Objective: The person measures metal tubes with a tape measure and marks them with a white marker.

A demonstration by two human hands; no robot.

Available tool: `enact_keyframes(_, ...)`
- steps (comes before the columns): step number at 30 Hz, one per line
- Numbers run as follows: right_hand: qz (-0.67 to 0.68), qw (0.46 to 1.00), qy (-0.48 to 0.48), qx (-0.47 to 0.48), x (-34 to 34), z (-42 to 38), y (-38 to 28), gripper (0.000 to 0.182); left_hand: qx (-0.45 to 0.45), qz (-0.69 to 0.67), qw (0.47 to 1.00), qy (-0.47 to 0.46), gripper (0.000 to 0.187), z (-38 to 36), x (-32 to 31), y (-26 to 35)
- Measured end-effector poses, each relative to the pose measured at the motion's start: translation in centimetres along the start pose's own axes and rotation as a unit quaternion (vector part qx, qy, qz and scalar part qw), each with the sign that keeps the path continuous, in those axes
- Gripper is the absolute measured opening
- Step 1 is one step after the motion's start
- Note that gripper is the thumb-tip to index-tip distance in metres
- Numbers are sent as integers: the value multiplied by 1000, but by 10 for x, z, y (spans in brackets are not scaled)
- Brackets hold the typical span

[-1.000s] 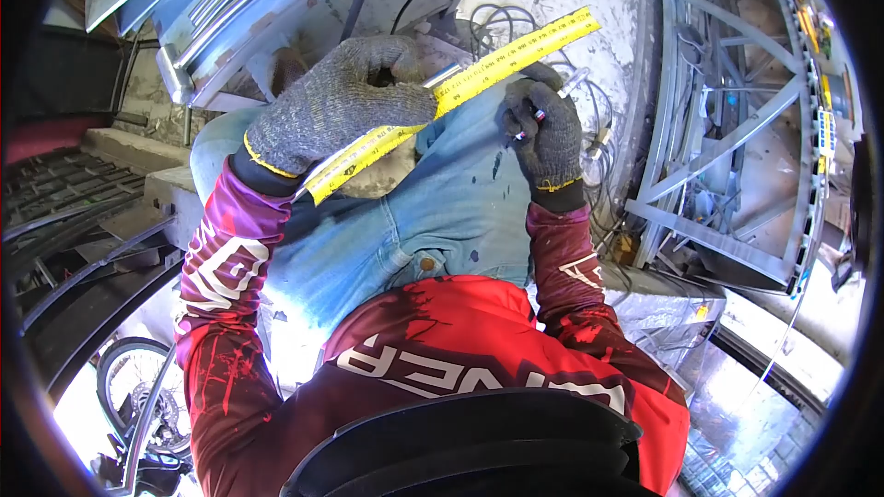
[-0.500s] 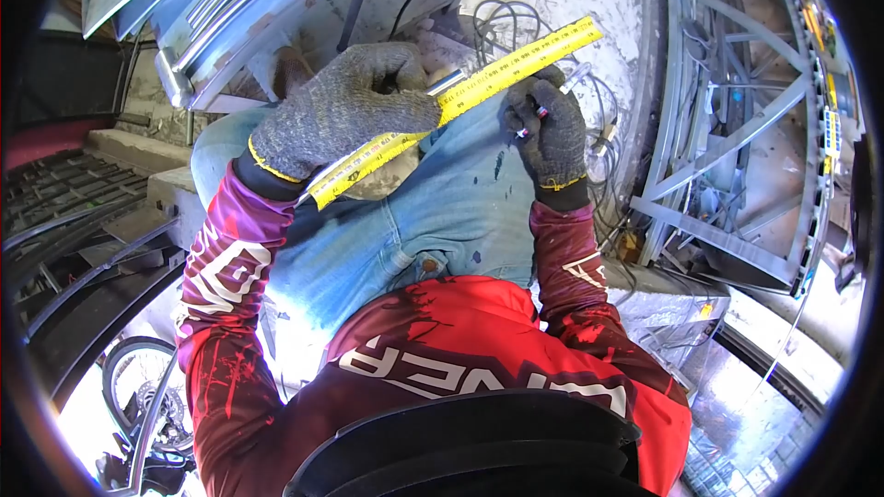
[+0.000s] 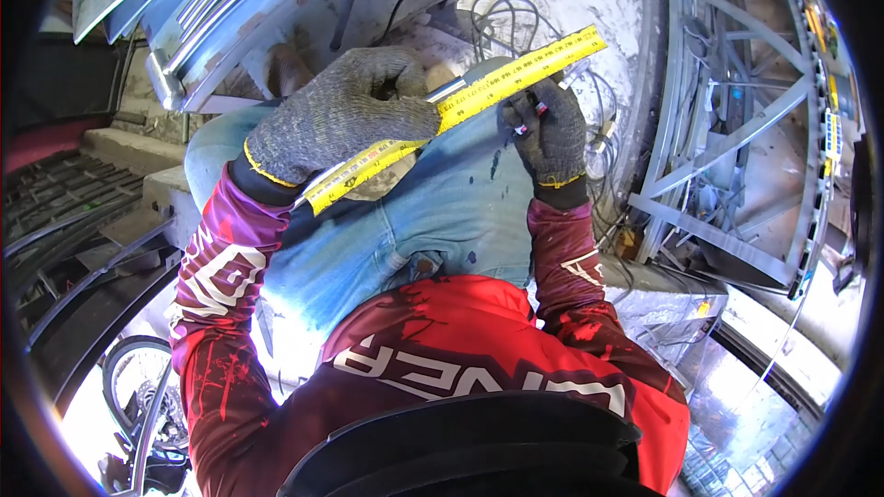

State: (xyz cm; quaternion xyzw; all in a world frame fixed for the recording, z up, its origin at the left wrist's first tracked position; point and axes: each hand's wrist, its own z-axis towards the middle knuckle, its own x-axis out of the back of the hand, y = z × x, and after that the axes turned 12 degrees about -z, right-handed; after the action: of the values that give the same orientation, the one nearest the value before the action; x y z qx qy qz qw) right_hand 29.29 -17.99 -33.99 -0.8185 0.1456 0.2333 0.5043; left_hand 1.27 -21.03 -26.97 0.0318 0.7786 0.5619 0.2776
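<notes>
My left hand (image 3: pixel 336 115), in a grey knit glove, is closed around a yellow ruler (image 3: pixel 516 72) and a thin metal bar (image 3: pixel 446 88) lying under it. The ruler runs diagonally from lower left to upper right above my knees in blue jeans (image 3: pixel 442 207). My right hand (image 3: pixel 550 129), in a dark glove, grips a small marker (image 3: pixel 529 117) with a red mark, its tip just below the ruler's edge. The bar is mostly hidden by the ruler and my left glove.
Curved metal strips (image 3: pixel 193 14) lie at the upper left, and dark curved bars (image 3: pixel 83 248) at the left. A grey metal frame (image 3: pixel 727 101) stands at the right. Cables (image 3: pixel 502 14) lie on the concrete floor ahead. A bicycle wheel (image 3: pixel 138 396) shows at the lower left.
Both hands and the ruler hold almost the same place. My right hand has shifted slightly up toward the ruler's edge, and the view has tilted a little.
</notes>
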Motion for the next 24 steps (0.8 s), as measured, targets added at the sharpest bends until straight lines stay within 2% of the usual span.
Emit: enact_keyframes(24, 20, 1000, -17, 9, 5, 5, 5, 24, -13, -7, 1000, -16, 23, 0, 1, -4)
